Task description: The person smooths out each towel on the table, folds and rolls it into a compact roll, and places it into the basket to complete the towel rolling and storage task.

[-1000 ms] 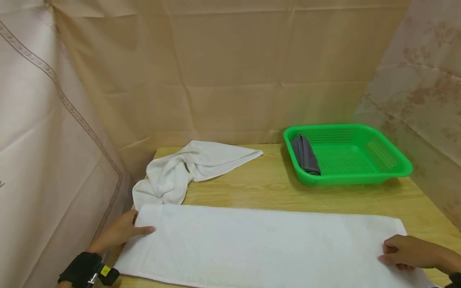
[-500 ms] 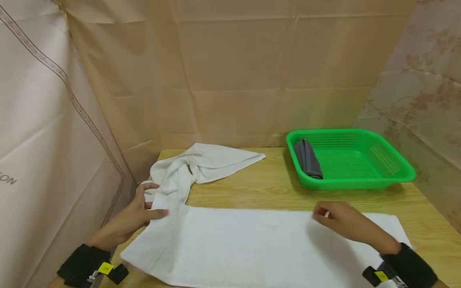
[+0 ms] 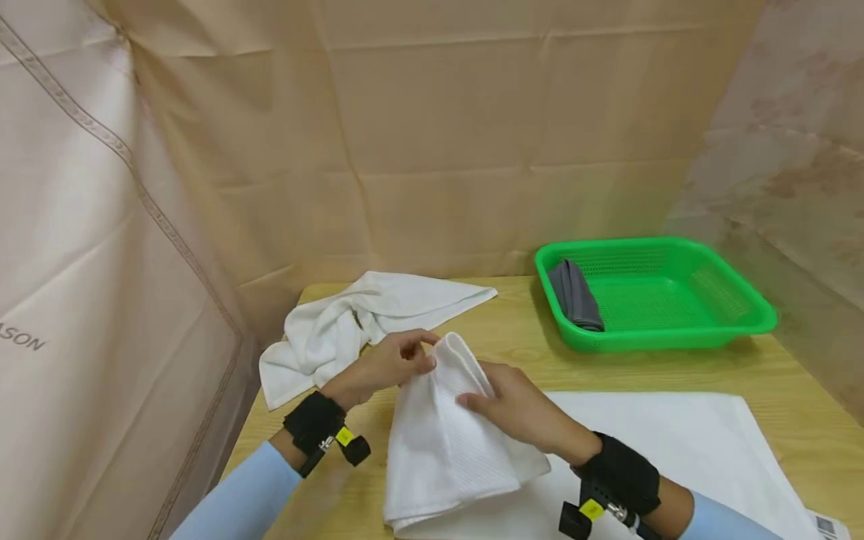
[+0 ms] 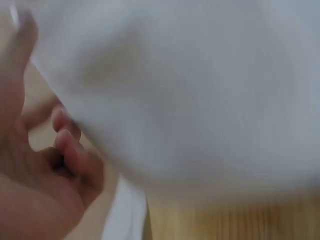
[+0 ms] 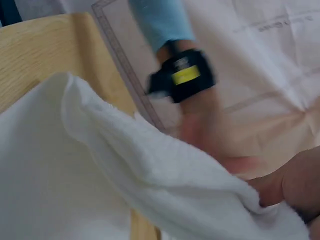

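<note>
A white towel (image 3: pixel 452 442) lies partly flat on the table, its left part lifted and folded over. My right hand (image 3: pixel 520 405) grips this raised fold, thumb on the near face and the other fingers behind. In the right wrist view, the right thumb (image 5: pixel 270 190) presses into the cloth. At the fold's upper left edge is my left hand (image 3: pixel 388 364), fingers loosely bent. The left wrist view shows a gap between its thumb and bent fingers (image 4: pixel 75 155), with the towel blurred beside them. Some left fingers are partly hidden by cloth.
Behind the left hand, a second white towel (image 3: pixel 405 296) lies crumpled on the wooden table (image 3: pixel 493 330). A green basket (image 3: pixel 675 337) stands at the back right, with a folded dark grey cloth (image 3: pixel 576 296) inside. Fabric hangings (image 3: pixel 432 150) enclose the table.
The left hand has brought the towel's left end up and over to the right. The right hand has moved left from above the flat towel and now holds the raised fold.
</note>
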Tool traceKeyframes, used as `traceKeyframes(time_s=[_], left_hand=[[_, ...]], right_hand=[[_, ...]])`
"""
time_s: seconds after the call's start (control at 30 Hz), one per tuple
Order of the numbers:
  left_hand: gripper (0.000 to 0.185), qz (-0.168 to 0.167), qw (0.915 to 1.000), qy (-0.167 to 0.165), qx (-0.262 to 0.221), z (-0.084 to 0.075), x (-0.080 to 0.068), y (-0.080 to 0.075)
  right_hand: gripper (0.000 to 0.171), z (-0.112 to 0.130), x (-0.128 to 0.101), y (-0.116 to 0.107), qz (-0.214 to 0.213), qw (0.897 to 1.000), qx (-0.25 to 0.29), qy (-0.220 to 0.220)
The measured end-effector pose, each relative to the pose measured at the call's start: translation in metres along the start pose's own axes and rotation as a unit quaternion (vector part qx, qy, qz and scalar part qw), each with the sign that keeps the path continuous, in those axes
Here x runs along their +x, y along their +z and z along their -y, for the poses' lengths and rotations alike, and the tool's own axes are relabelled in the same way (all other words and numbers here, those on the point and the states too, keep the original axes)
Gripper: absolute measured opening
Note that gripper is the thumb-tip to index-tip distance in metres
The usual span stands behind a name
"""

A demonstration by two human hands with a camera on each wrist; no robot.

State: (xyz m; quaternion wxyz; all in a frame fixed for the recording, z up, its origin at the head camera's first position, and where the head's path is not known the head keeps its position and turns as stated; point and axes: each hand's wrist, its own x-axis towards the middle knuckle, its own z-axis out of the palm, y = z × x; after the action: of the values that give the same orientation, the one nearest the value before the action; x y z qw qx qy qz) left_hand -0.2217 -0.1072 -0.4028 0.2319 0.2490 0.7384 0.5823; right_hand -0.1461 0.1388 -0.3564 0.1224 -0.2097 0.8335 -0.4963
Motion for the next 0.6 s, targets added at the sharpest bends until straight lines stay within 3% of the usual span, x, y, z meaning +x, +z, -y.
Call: traceKeyframes(time_s=[0.07,0.13,0.2,0.27,0.33,0.43,0.6], left_hand=[[0.072,0.032,0.9953,0.014,0.090,0.026,0.008,-0.008],[0.071,0.082,0.9861,0.020,0.143,0.051,0.007,-0.014],[0.061,0.125,0.9791,0.009,0.160,0.067,0.000,-0.017],[0.045,0.140,0.9756,-0.003,0.169,0.076,-0.010,-0.017],[0.035,0.144,0.9753,-0.001,0.167,0.077,-0.019,-0.017],[0.031,0.134,0.9815,0.001,0.137,0.071,-0.027,-0.017],[0.030,0.122,0.9830,0.008,0.137,0.060,-0.029,-0.014]], right_hand=[[0.031,0.002,-0.009,-0.015,0.012,0.998,0.049,0.032],[0.032,0.011,-0.016,-0.029,0.019,0.995,0.086,0.046],[0.035,0.022,-0.024,-0.043,0.029,0.990,0.125,0.057],[0.037,0.032,-0.033,-0.058,0.034,0.984,0.159,0.075],[0.038,0.037,-0.043,-0.076,0.033,0.977,0.183,0.099],[0.035,0.027,-0.061,-0.107,0.021,0.970,0.200,0.140],[0.031,-0.031,-0.082,-0.157,0.017,0.967,0.183,0.178]])
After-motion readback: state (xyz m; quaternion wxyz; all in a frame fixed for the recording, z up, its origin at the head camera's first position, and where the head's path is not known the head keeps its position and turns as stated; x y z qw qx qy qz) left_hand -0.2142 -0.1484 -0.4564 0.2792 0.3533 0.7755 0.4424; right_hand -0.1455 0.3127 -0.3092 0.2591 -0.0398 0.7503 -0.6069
